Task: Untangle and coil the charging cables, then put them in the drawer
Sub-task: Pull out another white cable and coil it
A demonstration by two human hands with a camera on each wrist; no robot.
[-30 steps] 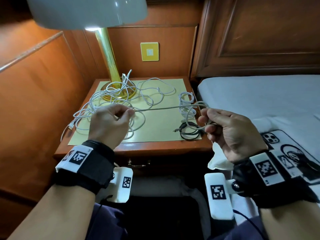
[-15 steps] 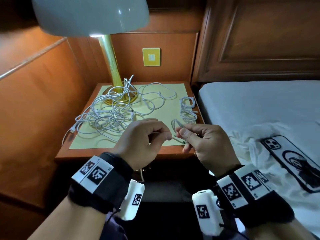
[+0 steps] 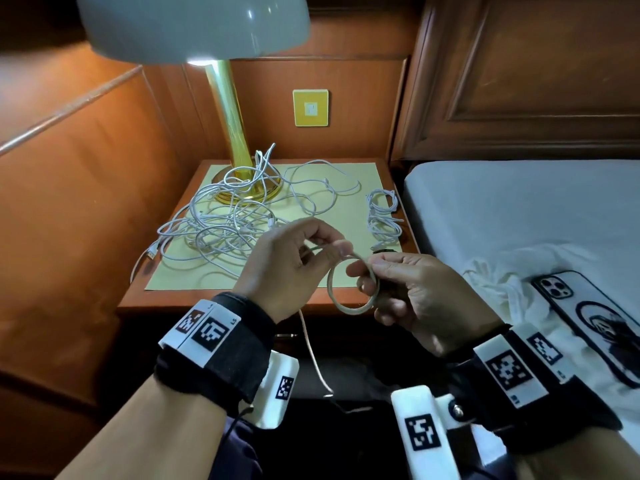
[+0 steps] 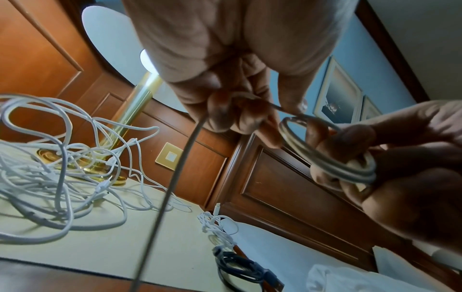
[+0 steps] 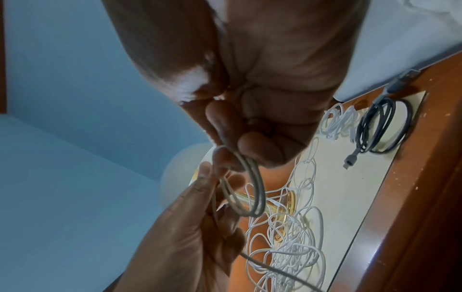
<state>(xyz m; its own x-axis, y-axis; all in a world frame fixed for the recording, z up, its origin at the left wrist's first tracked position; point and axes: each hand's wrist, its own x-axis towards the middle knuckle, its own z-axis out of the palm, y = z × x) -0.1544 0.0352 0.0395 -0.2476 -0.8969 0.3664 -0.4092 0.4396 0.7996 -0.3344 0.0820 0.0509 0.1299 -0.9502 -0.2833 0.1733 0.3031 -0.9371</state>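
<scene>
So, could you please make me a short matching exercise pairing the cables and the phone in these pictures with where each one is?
Things:
1. grey cable
2. white tangle
3. black coil
4. phone

Places:
A. on the bed
B. on the nightstand's corner nearest the bed
C. around the lamp base
D. looped in the right hand, fed by the left hand

Pairs: 1-D, 2-C, 3-B, 4-A

Held cable [image 3: 349, 299]: pale beige-grey. Tangled cables [image 3: 228, 223]: white. Coiled cable [image 5: 382, 126] at surface's right edge: dark grey. Mat [image 3: 346, 216]: pale yellow. Surface [image 3: 180, 299]: reddish-brown wood. Lamp stem [image 3: 228, 116]: gold. Wristbands [image 3: 228, 355]: black, black-and-white square tags. Phone case [image 3: 595, 327]: white, black figure print.
</scene>
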